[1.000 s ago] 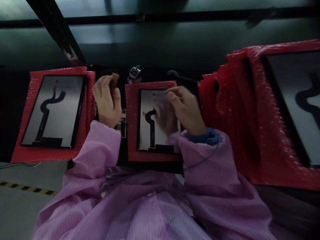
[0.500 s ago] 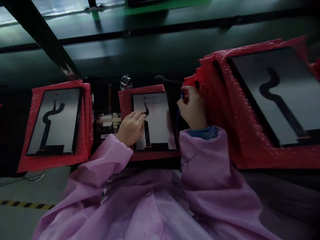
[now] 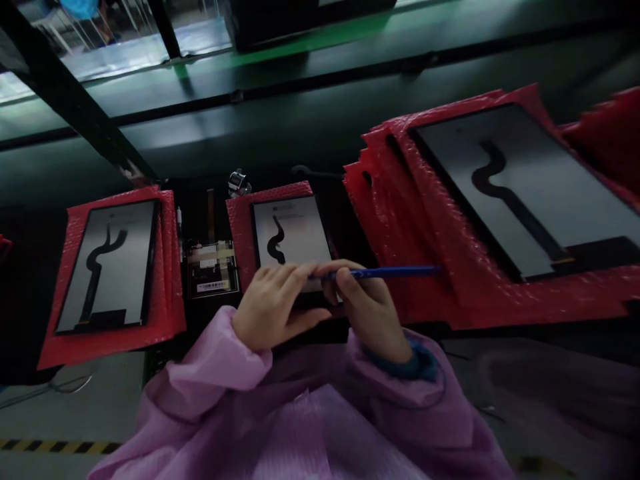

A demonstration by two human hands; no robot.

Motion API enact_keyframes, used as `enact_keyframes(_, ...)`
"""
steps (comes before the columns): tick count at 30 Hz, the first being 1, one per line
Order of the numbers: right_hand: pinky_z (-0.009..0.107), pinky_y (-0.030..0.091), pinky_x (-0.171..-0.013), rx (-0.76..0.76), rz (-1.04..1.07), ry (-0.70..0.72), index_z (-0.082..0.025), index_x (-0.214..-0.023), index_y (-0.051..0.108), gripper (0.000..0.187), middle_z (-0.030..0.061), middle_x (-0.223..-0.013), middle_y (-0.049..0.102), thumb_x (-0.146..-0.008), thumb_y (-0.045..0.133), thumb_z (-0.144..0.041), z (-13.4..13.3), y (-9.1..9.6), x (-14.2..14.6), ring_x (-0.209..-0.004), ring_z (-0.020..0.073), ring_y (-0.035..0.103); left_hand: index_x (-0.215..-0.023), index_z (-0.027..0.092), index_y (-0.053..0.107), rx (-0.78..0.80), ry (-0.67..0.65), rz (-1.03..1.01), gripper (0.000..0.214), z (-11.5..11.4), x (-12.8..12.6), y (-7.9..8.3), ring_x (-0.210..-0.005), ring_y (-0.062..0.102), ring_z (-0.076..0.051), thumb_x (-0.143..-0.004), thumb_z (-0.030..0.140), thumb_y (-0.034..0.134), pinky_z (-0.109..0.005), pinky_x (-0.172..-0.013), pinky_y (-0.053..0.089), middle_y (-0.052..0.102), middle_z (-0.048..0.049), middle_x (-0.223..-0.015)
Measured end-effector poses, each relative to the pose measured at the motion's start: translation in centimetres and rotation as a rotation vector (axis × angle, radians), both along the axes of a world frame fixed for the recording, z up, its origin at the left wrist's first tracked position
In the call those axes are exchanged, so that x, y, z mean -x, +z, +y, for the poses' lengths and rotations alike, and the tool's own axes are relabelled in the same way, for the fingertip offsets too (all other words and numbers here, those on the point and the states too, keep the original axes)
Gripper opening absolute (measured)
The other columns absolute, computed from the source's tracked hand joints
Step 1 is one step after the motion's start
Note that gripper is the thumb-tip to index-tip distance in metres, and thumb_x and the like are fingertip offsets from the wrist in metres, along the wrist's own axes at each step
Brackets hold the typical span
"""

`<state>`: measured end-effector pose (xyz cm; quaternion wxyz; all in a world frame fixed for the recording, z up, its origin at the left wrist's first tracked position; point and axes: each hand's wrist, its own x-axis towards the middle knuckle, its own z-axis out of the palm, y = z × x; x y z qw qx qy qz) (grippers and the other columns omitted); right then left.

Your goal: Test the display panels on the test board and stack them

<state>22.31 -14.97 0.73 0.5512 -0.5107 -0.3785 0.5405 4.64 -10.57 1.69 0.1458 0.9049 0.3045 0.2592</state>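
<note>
My right hand [image 3: 370, 303] is closed around a slim blue pen [image 3: 400, 272], held roughly level with its long end pointing right. At the pen's left end, the fingertips of my left hand [image 3: 277, 300] meet or nearly meet it; whether they touch is unclear. The left thumb is stretched out apart from the fingers. Beneath both hands lies a display panel [image 3: 300, 230] with a white back and a curved black flex cable [image 3: 276, 243]. Its lower part is hidden by my hands. Red bubble wrap [image 3: 240, 223] lies under this panel.
On the left, another display panel [image 3: 120, 257] rests on red bubble bags [image 3: 167, 267]. A small circuit assembly [image 3: 213, 270] and a shiny metal object [image 3: 239, 182] sit between. To the right, a larger-looking panel [image 3: 540, 187] lies on stacked red bags [image 3: 400, 227].
My right hand has brought the blue pen from beside the right-hand bags to the front of the middle panel. My left hand has let go of the flex cable and moved toward the pen.
</note>
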Motion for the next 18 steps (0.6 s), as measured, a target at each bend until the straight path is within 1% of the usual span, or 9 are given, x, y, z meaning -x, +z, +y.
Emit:
enact_keyframes(2, 0.024, 0.033, -0.047, -0.007, -0.067, -0.032, -0.021, -0.078, 0.066, 0.050, -0.0016, -0.061, 0.050, -0.090, 0.061, -0.069, -1.4, -0.1, 1.1, -0.051, 0.0100, 0.041, -0.110, 0.016, 0.063, 0.106, -0.031, 0.008, 0.049, -1.5, -0.4, 0.2, -0.083, 0.072, -0.022, -0.108, 0.055, 0.032, -0.036, -0.077, 0.054, 0.075, -0.0088, -0.094)
enact_keyframes(3, 0.023, 0.032, -0.046, -0.008, -0.087, -0.048, -0.021, -0.076, 0.065, 0.052, -0.0019, -0.060, 0.049, -0.091, 0.059, -0.070, -2.0, -0.2, 1.7, -0.051, 0.0097, 0.040, -0.097, 0.018, 0.062, 0.146, -0.017, 0.011, 0.049, -2.2, -0.6, 0.1, -0.073, 0.070, -0.020, -0.110, 0.051, 0.028, -0.034, -0.070, 0.052, 0.073, -0.0059, -0.083)
enact_keyframes(6, 0.023, 0.031, -0.043, 0.026, -0.109, -0.125, -0.021, -0.070, 0.059, 0.054, -0.0029, -0.054, 0.045, -0.093, 0.055, -0.070, -3.5, -0.3, 3.0, -0.046, 0.0094, 0.038, -0.080, 0.022, 0.054, 0.278, 0.015, -0.002, 0.053, -3.9, -0.6, -0.2, -0.057, 0.061, -0.017, -0.111, 0.047, 0.020, -0.032, -0.056, 0.043, 0.065, -0.0024, -0.066)
enact_keyframes(9, 0.024, 0.036, -0.046, 0.042, -0.098, -0.160, -0.021, -0.066, 0.053, 0.055, -0.0015, -0.056, 0.048, -0.095, 0.052, -0.067, -4.3, 0.0, 3.5, -0.049, 0.0100, 0.043, -0.076, 0.022, 0.048, 0.564, -0.014, -0.069, 0.052, -5.1, 0.2, 0.1, -0.055, 0.055, -0.014, -0.109, 0.054, 0.023, -0.028, -0.053, 0.039, 0.060, -0.0005, -0.064)
enact_keyframes(10, 0.024, 0.037, -0.048, 0.035, -0.095, -0.127, -0.021, -0.065, 0.052, 0.056, -0.0010, -0.058, 0.050, -0.096, 0.053, -0.067, -4.2, 0.2, 3.4, -0.051, 0.0100, 0.045, -0.076, 0.022, 0.048, 0.680, -0.014, -0.101, 0.053, -5.3, 0.4, 0.3, -0.056, 0.053, -0.013, -0.108, 0.057, 0.025, -0.027, -0.053, 0.039, 0.058, -0.0001, -0.065)
enact_keyframes(12, 0.023, 0.038, -0.049, 0.026, -0.071, 0.024, -0.020, -0.068, 0.053, 0.055, -0.0013, -0.059, 0.049, -0.095, 0.054, -0.068, -3.7, 0.7, 2.9, -0.053, 0.0094, 0.045, -0.077, 0.020, 0.050, 0.872, 0.029, -0.168, 0.056, -5.5, 0.8, 0.6, -0.058, 0.049, -0.012, -0.106, 0.064, 0.029, -0.026, -0.055, 0.038, 0.055, 0.0005, -0.067)
enact_keyframes(15, 0.021, 0.034, -0.047, 0.021, -0.004, 0.250, -0.018, -0.074, 0.058, 0.054, -0.0032, -0.057, 0.045, -0.096, 0.053, -0.067, -2.3, 0.9, 2.1, -0.051, 0.0079, 0.042, -0.082, 0.018, 0.055, 1.029, 0.143, -0.258, 0.059, -5.4, 0.9, 0.5, -0.058, 0.042, -0.010, -0.102, 0.070, 0.037, -0.025, -0.056, 0.034, 0.050, 0.0022, -0.067)
enact_keyframes(17, 0.021, 0.035, -0.046, 0.014, 0.031, 0.251, -0.019, -0.088, 0.061, 0.047, -0.0040, -0.060, 0.046, -0.098, 0.053, -0.064, -1.7, 0.3, 2.1, -0.051, 0.0078, 0.042, -0.080, 0.018, 0.055, 1.099, 0.215, -0.336, 0.060, -5.4, 0.6, 0.1, -0.055, 0.036, -0.009, -0.099, 0.073, 0.041, -0.025, -0.052, 0.030, 0.044, 0.0042, -0.063)
enact_keyframes(18, 0.021, 0.035, -0.045, 0.004, 0.027, 0.196, -0.020, -0.100, 0.062, 0.042, -0.0043, -0.063, 0.049, -0.100, 0.051, -0.061, -1.6, -0.1, 2.2, -0.051, 0.0080, 0.043, -0.077, 0.018, 0.053, 1.134, 0.258, -0.385, 0.061, -5.4, 0.4, -0.1, -0.053, 0.034, -0.009, -0.098, 0.075, 0.042, -0.025, -0.050, 0.028, 0.042, 0.0051, -0.061)
